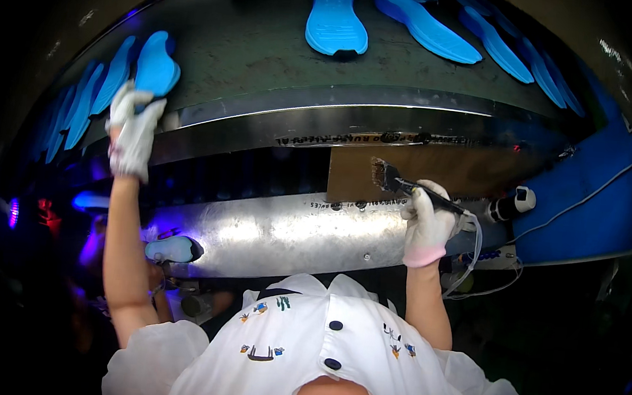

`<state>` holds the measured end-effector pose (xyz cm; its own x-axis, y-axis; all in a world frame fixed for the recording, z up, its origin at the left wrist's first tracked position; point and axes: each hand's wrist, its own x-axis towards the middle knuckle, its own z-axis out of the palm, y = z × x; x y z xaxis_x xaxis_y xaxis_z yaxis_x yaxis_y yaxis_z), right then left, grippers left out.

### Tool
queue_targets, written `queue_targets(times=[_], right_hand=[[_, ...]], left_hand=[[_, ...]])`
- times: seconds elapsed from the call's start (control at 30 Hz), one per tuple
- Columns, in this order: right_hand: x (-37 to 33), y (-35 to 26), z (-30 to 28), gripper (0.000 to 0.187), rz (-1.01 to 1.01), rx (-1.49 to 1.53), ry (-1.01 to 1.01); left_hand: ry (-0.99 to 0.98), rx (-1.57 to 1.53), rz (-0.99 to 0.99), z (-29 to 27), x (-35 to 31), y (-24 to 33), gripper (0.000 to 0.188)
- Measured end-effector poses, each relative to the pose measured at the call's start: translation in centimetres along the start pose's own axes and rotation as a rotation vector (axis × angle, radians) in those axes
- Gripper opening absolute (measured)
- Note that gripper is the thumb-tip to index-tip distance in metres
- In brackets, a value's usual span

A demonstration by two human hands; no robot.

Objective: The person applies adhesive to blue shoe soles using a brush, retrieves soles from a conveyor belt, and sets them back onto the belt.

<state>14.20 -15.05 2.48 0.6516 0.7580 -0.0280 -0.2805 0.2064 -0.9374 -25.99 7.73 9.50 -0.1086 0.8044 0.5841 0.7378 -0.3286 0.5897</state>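
My left hand (134,135), in a white glove, reaches out to the far left. Its thumb and forefinger pinch the near end of a blue shoe sole (158,66) at the edge of the dark conveyor belt (244,69). In my gloved right hand (429,225) is a black-handled brush (410,186) with a pale tube (478,244) trailing from its back end. The brush's bristles point left, over a brown cardboard sheet (347,178); whether they touch it I cannot tell.
More blue soles lie along the belt, one (337,21) straight ahead and several at both sides. A metal ledge (291,229) runs before me, with a pale shoe (172,248) at its left end. At right are a white-and-black cylinder (514,204) and a blue panel (589,212) with a cable.
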Motion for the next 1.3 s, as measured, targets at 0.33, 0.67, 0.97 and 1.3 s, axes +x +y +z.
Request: queue_targets(times=[0.33,0.67,0.97,1.3], right_hand=[[1.0,0.6,-0.4,0.021,0.204,0.358,-0.104],[2.2,-2.6,7.4,0.02,0.056,-0.043,-0.365],[-6.7,-5.4,11.1,0.022,-1.112,-0.686,-0.759],[-4.3,-2.9,10.1,0.028,-1.15,-0.496,-0.787]], left_hand=[[-0.417,-2.032,-0.794,-3.1,-11.6,7.1,0.091],[-0.606,-2.23,-0.873,4.0,-17.3,10.3,0.116],[-0.432,-2.043,-0.798,4.2,-17.8,12.8,0.116],[-0.586,-2.006,-0.815,5.9,-20.6,15.7,0.119]])
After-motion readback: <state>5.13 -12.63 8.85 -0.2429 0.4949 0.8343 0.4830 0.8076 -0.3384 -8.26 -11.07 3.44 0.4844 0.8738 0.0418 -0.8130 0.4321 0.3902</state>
